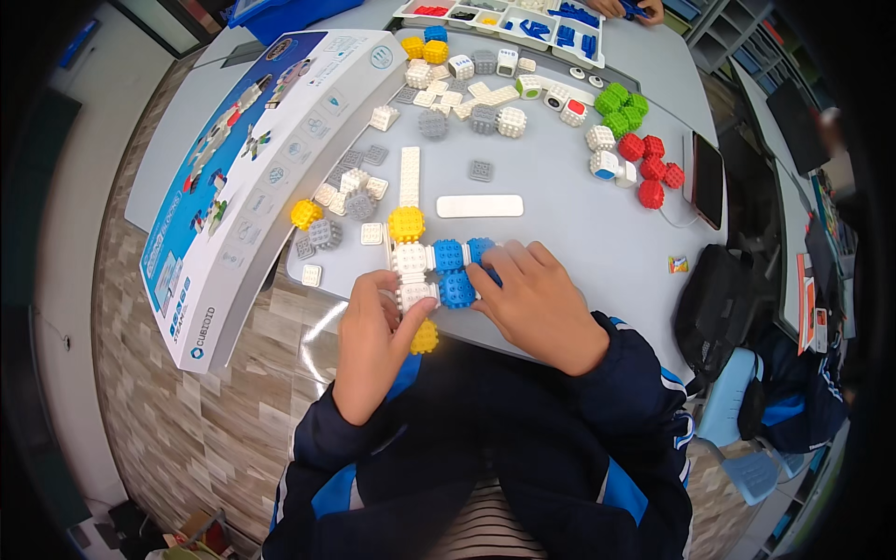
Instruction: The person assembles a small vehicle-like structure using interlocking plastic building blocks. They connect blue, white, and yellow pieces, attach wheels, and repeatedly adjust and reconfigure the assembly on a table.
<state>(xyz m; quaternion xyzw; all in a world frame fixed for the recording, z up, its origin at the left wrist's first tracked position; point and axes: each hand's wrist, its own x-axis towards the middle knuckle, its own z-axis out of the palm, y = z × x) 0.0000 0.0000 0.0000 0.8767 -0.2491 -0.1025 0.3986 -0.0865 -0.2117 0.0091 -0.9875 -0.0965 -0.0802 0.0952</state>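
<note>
A grey bench [579, 233] with rounded corners stands on a wood-patterned floor [168, 411]; a dark backpack [714, 303] and a blue chair [737, 411] sit off its right edge. A long, glossy cardboard box [252, 177] printed in blue and white leans over the bench's left edge. At the far edge lies a white compartment tray [509, 23] with blue parts. A dark tablet [707, 177] lies by the right edge, next to clusters of studded red cubes [651, 168] and green cubes [621, 107]. Loose white and grey studded cubes and plates [467, 93] are scattered across the far middle, and a smooth white bar [480, 205] lies alone nearer the centre.

At the near edge sits the block assembly [431, 266]: knobbly plastic cubes in white, blue and yellow joined in a cross. The left hand [373, 341] curls around its white near-left part, thumb beside a yellow cube. The right hand [537, 299] lies flat, its fingers [490, 271] close together, pressing on the blue cubes.
</note>
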